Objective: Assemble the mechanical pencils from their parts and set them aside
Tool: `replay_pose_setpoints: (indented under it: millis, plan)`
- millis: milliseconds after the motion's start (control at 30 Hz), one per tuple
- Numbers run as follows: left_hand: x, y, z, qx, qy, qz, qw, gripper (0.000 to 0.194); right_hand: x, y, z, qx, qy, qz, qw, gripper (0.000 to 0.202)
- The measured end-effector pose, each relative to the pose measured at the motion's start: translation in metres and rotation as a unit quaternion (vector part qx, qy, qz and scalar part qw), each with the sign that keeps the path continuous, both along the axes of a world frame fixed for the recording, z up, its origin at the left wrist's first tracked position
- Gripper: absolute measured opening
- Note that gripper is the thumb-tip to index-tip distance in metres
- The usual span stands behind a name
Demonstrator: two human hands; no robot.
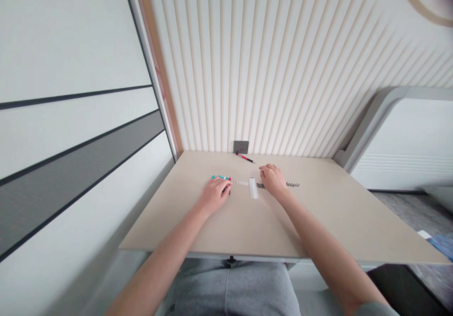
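Observation:
My left hand [214, 195] lies over a row of marker pens with coloured caps [222, 177], covering most of them. Its fingers are loosely bent, with a gap beside the thumb; I see nothing gripped. My right hand [273, 178] is just above the table, fingers curled and tips drawn together; whatever they may hold is too small to make out. Below it, small dark pieces [261, 185] are partly hidden, and a row of similar dark pieces [293, 184] continues to its right. Between my hands lie several thin white strips [253, 188] side by side and a row of tiny whitish pieces [242, 183].
A red and black pen [245, 158] lies at the back of the beige table [247, 231], under a dark wall socket [241, 147]. A ribbed wall [226, 70] rises behind. White panels [88, 188] stand at the left; a grey-edged headboard [399, 141] is at the right.

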State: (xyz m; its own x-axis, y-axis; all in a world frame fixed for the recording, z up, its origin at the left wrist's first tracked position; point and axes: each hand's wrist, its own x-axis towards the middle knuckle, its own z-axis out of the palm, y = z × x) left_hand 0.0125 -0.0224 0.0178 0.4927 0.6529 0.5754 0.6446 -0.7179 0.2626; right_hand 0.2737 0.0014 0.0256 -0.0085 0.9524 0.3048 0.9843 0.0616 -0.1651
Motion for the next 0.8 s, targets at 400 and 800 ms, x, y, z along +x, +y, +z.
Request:
replay_pose_setpoints:
  millis: [400, 800]
  plan:
    - [-0.011, 0.007, -0.006, -0.036, -0.038, 0.035, 0.998, 0.012, -0.016, 0.099, -0.016, -0.080, 0.000, -0.034, 0.996, 0.026]
    - [-0.010, 0.010, -0.005, -0.021, -0.103, 0.041, 0.994, 0.018, -0.002, 0.053, -0.003, 0.007, 0.049, 0.023, 0.999, 0.026]
